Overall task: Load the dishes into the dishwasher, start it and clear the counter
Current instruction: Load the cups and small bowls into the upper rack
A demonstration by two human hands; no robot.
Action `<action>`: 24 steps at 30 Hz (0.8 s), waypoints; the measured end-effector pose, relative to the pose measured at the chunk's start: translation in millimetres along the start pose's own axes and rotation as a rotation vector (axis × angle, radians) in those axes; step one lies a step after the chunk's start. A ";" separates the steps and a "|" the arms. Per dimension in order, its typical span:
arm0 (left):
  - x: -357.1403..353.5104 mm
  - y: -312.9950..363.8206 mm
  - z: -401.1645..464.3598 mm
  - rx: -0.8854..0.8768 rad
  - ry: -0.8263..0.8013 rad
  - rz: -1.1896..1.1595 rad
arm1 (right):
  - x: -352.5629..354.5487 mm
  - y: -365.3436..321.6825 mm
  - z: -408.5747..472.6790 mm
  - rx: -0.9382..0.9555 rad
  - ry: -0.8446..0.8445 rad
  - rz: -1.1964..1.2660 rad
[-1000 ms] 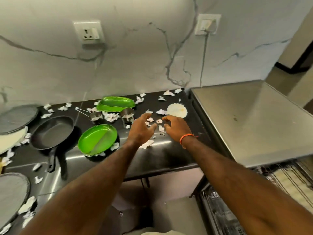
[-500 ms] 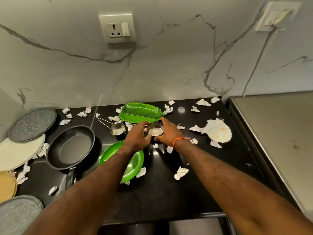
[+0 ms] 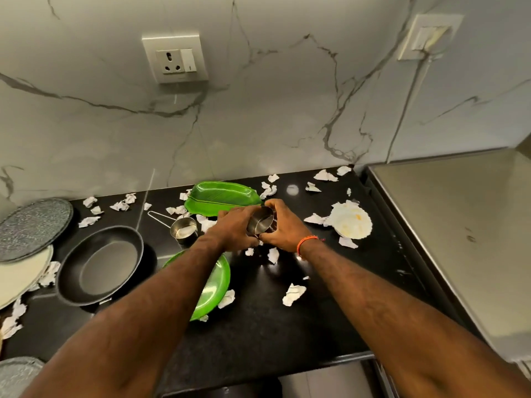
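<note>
Lifting a steel cup (image 3: 260,224) off the littered black counter (image 3: 287,326), left hand (image 3: 234,228) and right hand (image 3: 284,228) curled around it.
Best kept level; contents possibly inside, view unclear.

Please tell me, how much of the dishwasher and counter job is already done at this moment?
Nothing looks loaded yet. In hand: the left hand and right hand grip a small steel cup, tilted above the counter. Left: the steel measuring cup, black pan, two green plates, the plates at the left edge, and many paper scraps. The dishwasher is out of view.
</note>
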State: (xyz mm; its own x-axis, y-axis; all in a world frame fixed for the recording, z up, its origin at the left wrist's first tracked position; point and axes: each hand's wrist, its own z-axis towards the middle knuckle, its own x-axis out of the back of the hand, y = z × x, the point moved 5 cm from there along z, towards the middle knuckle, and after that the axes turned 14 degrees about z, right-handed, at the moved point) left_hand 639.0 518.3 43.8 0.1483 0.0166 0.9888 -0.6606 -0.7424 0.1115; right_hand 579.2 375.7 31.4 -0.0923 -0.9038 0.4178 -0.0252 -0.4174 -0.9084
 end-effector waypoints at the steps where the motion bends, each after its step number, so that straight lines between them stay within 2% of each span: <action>1: 3.6 11.8 -0.1 -0.023 0.023 -0.062 | 11.4 -2.7 -9.5 0.000 0.008 0.024; 5: 18.4 68.2 -5.8 -0.113 0.103 -0.269 | 61.4 -4.2 -56.6 -0.001 0.055 0.133; 8: 23.9 119.4 -8.5 -0.118 0.117 -0.378 | 101.9 3.2 -97.7 -0.032 0.177 0.299; 10: 26.1 158.3 -13.6 -0.104 0.090 -0.631 | 127.7 10.8 -130.8 -0.063 0.300 0.410; 12: 26.3 197.2 -18.0 -0.091 0.000 -0.880 | 149.4 18.2 -164.5 -0.083 0.364 0.486; 16: 24.2 301.2 -34.6 -0.194 -0.231 -1.162 | 193.3 48.6 -241.7 -0.152 0.365 0.410; 21: 5.3 427.2 -58.7 -0.330 -0.448 -1.240 | 251.1 90.6 -345.4 -0.234 0.586 0.487; 24: -15.8 488.9 -64.1 -0.331 -0.553 -1.245 | 288.3 103.1 -407.6 -0.268 0.762 0.474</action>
State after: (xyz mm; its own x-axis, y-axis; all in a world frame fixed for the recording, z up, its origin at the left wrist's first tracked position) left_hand 266.6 198.0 89.1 0.9734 0.2189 0.0670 -0.0118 -0.2441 0.9697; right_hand 144.2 110.6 51.8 -0.7770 -0.6286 -0.0336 -0.0379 0.1000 -0.9943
